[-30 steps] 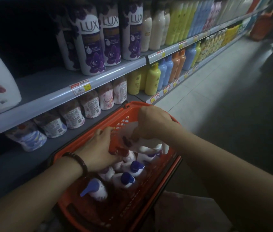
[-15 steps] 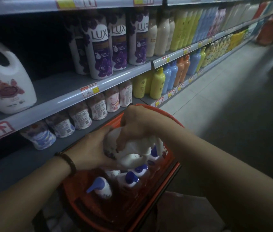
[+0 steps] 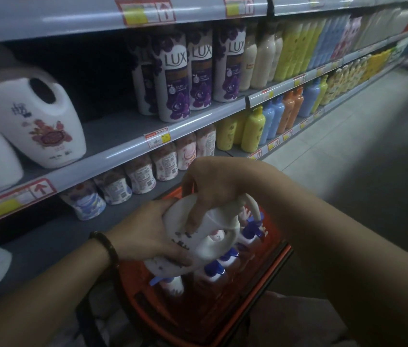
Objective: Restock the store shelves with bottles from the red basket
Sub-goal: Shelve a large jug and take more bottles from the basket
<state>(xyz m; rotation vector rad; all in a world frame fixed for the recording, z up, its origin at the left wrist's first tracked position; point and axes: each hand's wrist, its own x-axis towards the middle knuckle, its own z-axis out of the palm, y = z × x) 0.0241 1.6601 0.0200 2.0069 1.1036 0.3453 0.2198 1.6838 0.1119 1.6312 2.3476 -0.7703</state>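
Under right hand (image 3: 223, 186), white bottle (image 3: 210, 247)

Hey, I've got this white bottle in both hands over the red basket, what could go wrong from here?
1. The white bottle hangs over the red basket, held by the left hand and right hand; a slip could drop it onto the blue pump bottles below.
2. Lifting it to the shelf, it might knock the upright LUX bottles beside the gap.

The white bottle (image 3: 213, 246), flecked with dark purple print, is showing against the red basket (image 3: 260, 291). Blue pumps (image 3: 253, 226) are peeking out beneath it, and purple flowers are patterning the LUX bottles (image 3: 175, 83).
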